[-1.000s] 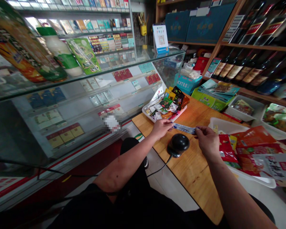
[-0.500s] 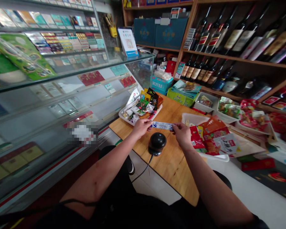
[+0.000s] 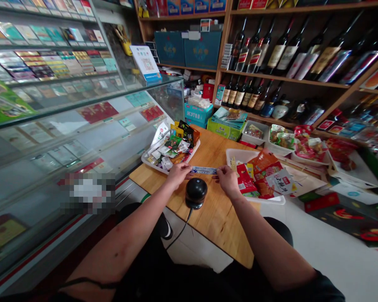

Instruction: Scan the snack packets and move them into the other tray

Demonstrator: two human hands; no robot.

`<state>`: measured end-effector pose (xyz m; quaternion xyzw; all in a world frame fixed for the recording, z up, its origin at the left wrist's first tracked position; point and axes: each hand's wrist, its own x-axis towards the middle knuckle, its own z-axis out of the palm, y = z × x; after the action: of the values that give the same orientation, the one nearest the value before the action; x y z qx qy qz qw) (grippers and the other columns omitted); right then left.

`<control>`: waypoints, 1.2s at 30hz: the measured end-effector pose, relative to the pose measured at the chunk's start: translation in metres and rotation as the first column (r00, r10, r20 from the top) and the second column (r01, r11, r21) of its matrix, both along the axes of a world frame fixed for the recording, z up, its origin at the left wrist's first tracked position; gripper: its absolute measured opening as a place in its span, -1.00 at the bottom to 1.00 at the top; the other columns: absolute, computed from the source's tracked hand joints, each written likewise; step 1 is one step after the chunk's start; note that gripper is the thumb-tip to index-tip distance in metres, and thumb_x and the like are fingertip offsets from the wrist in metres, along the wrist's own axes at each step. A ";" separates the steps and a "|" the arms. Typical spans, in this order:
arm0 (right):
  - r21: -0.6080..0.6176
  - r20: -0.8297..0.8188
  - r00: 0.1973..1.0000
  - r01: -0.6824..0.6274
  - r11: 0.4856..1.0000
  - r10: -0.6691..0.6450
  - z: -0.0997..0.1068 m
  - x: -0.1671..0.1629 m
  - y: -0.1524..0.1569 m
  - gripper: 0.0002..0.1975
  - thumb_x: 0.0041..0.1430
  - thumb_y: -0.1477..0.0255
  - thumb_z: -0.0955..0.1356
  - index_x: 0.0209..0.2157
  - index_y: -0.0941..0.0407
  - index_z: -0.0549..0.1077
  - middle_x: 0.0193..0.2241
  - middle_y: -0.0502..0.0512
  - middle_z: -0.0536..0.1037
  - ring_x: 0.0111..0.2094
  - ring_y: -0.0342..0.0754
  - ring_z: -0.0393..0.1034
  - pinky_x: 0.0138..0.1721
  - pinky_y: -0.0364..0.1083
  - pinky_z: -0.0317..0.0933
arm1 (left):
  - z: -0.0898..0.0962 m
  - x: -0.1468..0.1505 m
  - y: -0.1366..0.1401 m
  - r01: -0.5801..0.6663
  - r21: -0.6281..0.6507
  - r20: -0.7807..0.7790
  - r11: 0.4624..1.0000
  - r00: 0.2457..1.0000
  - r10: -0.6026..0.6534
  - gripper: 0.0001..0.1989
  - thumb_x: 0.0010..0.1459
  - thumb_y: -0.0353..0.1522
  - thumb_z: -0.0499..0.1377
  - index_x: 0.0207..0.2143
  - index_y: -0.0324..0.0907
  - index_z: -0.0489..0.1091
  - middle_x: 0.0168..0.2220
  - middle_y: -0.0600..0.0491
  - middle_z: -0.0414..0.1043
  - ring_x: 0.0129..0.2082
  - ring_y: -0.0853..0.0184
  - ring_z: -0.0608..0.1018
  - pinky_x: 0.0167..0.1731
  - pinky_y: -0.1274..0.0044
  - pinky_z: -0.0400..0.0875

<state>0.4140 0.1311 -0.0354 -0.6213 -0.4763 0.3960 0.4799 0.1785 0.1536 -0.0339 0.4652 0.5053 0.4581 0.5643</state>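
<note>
A narrow blue-and-white packet is stretched level between my two hands, just beyond a black rounded device with a cable. Its left end is pinched by my left hand, close to the front of a white tray heaped with small snack packets. At the other end, the fingers of my right hand are closed on it. Beside that hand stands a second white tray holding red and orange snack bags. My fingers cover both ends of the packet.
Everything rests on a wooden table. A glass display case runs along the left, with a QR-code stand on top. Behind are a green box, a blue box and wooden shelves of wine bottles. The cable hangs over the table's near edge.
The camera has turned to the right, so the scene has shifted left in view. My hands still hold the packet at both ends, now slightly lower and nearer the black device.
</note>
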 end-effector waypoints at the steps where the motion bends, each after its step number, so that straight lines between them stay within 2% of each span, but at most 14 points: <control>1: -0.011 -0.014 1.000 0.004 1.000 -0.005 -0.001 -0.001 0.000 -0.78 0.17 0.24 0.35 -0.28 0.11 0.40 -0.42 0.08 0.62 -0.44 -0.04 0.56 -0.52 -0.17 0.36 | 0.000 0.002 0.001 0.002 0.000 -0.002 1.000 1.000 -0.002 -0.67 0.07 -0.18 0.41 -0.24 -0.23 0.53 -0.28 -0.06 0.63 -0.34 0.23 0.68 -0.41 0.48 0.58; 5: 0.025 0.084 0.996 0.015 1.000 -0.017 -0.002 -0.003 0.000 -0.74 0.13 0.20 0.40 -0.35 0.11 0.38 -0.50 0.08 0.58 -0.48 -0.04 0.55 -0.53 -0.19 0.30 | 0.002 0.007 0.004 -0.020 0.034 -0.044 0.999 0.999 0.022 -0.72 0.03 -0.23 0.41 -0.29 -0.24 0.54 -0.40 0.01 0.58 -0.46 0.35 0.60 -0.47 0.55 0.51; 8: 0.021 0.137 0.990 0.037 0.999 -0.040 -0.003 -0.001 0.001 -0.71 0.12 0.16 0.39 -0.37 0.11 0.41 -0.53 0.07 0.58 -0.51 -0.06 0.51 -0.52 -0.18 0.27 | 0.004 0.009 0.006 -0.001 0.032 -0.040 0.999 0.999 0.003 -0.75 -0.01 -0.28 0.42 -0.34 -0.25 0.53 -0.43 0.02 0.56 -0.49 0.39 0.57 -0.43 0.56 0.49; 15: -0.014 0.156 0.986 0.054 0.998 -0.051 -0.008 0.006 0.005 -0.76 0.06 0.25 0.38 -0.33 0.13 0.51 -0.48 0.06 0.62 -0.49 -0.10 0.47 -0.46 -0.17 0.28 | 0.006 0.009 0.003 0.073 0.038 -0.076 0.997 0.995 -0.070 -0.75 -0.02 -0.30 0.40 -0.33 -0.24 0.49 -0.40 0.01 0.59 -0.37 0.31 0.64 -0.26 0.46 0.55; 22: -0.051 0.189 0.981 0.044 0.998 -0.033 -0.024 0.011 0.005 -0.76 0.01 0.28 0.37 -0.37 0.15 0.58 -0.48 0.07 0.62 -0.48 -0.11 0.43 -0.49 -0.19 0.17 | -0.010 0.002 0.006 0.102 0.090 -0.239 0.991 0.968 -0.078 -0.82 -0.05 -0.31 0.38 -0.38 -0.21 0.54 -0.44 0.06 0.57 -0.46 0.34 0.54 -0.38 0.52 0.40; 26: -0.049 0.195 0.981 0.016 0.999 -0.006 -0.033 0.013 0.003 -0.75 0.04 0.27 0.37 -0.36 0.15 0.59 -0.50 0.06 0.61 -0.49 -0.12 0.41 -0.46 -0.20 0.19 | -0.016 -0.001 0.007 0.149 0.106 -0.276 0.983 0.954 -0.115 -0.77 -0.06 -0.26 0.38 -0.35 -0.21 0.56 -0.41 0.05 0.59 -0.43 0.30 0.56 -0.36 0.51 0.38; 32: -0.049 0.166 0.986 -0.018 0.999 0.026 -0.041 0.011 0.003 -0.75 0.07 0.28 0.35 -0.38 0.17 0.57 -0.50 0.06 0.60 -0.49 -0.13 0.42 -0.44 -0.20 0.24 | -0.015 -0.001 0.005 0.183 0.113 -0.306 0.977 0.942 -0.141 -0.73 -0.05 -0.20 0.38 -0.35 -0.20 0.55 -0.39 0.03 0.59 -0.39 0.27 0.57 -0.32 0.49 0.40; 36: -0.060 0.141 0.990 -0.010 0.998 0.019 -0.037 0.011 0.001 -0.75 0.09 0.28 0.35 -0.33 0.16 0.56 -0.47 0.06 0.61 -0.49 -0.13 0.45 -0.44 -0.19 0.27 | -0.012 -0.001 0.006 0.168 0.125 -0.348 0.978 0.930 -0.115 -0.76 0.02 -0.20 0.34 -0.33 -0.17 0.56 -0.39 0.03 0.59 -0.43 0.27 0.56 -0.35 0.48 0.40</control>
<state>0.4247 0.1323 -0.0728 -0.6582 -0.5017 0.3685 0.4234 0.1771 0.1593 -0.0458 0.6141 0.5232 0.3667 0.4633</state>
